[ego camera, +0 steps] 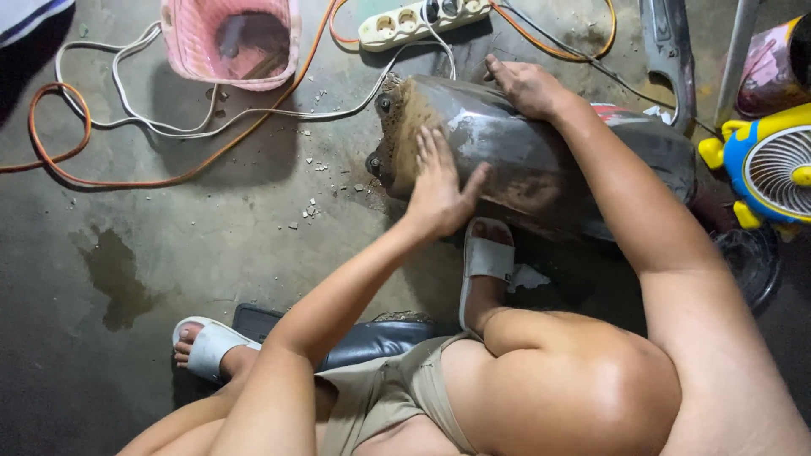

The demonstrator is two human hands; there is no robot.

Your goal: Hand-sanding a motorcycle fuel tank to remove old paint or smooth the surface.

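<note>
Tank (541, 160): dark, rusty and dusty, lying on its side on the floor before our feet.
Left hand (439, 186): spread flat against its near side.
Right hand (528, 84): open, palm on its top.
Floor (169, 253): grey concrete, damp stain, grit, cables (169, 127), pink basket (230, 40), power strip (422, 21), fan (773, 165).

The tank (541, 152) is dark grey metal with brown rust and dirt on its end. The basket (230, 38) is pink. One cable (169, 179) is orange, another cable (127, 101) is white. The power strip (422, 21) is cream white. The sandals (488, 253) are white. The shorts (380, 397) are khaki. The small fan (773, 165) is blue and yellow. The floor (127, 253) is grey with a dark wet spot.
</note>
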